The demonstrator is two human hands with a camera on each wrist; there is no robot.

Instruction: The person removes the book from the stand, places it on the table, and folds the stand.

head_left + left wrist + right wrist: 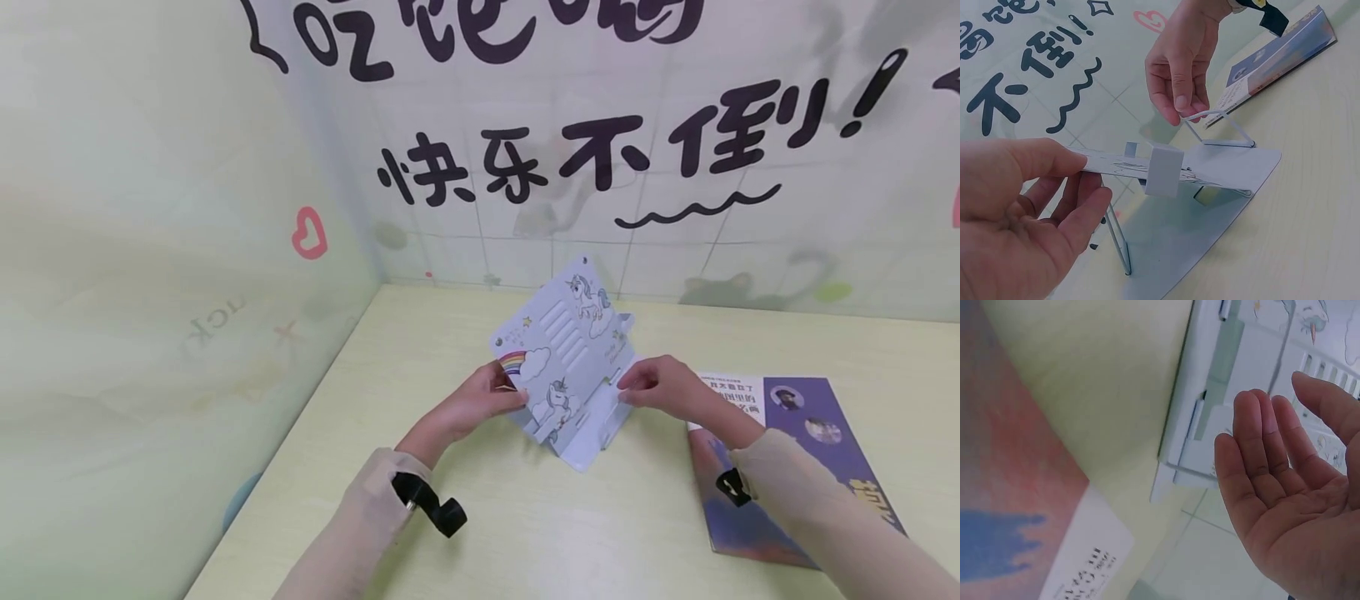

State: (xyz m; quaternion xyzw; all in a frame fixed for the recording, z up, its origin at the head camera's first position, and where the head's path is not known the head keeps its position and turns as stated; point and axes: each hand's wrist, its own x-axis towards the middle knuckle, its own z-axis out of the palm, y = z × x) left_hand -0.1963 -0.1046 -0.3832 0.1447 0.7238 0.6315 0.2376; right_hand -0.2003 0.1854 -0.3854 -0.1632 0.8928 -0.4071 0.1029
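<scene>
A white book stand [558,346] printed with unicorns, clouds and a rainbow stands on the table, its slotted panel tilted up from the flat base [1166,250]. My left hand [483,393] pinches the panel's left edge between thumb and fingers. In the left wrist view, one wire leg [1116,234] rises from the base below that hand, and a wire loop [1225,119] stands up at the far end. My right hand [663,387] is at the stand's right side, fingertips right at that loop. The right wrist view shows its fingers [1266,447] loosely bent, thumb apart.
A book [787,467] with a purple and reddish cover lies right of the stand, partly under the right forearm. Behind the table hangs a pale backdrop [525,217] with black lettering, and another pale sheet [150,292] borders the left side.
</scene>
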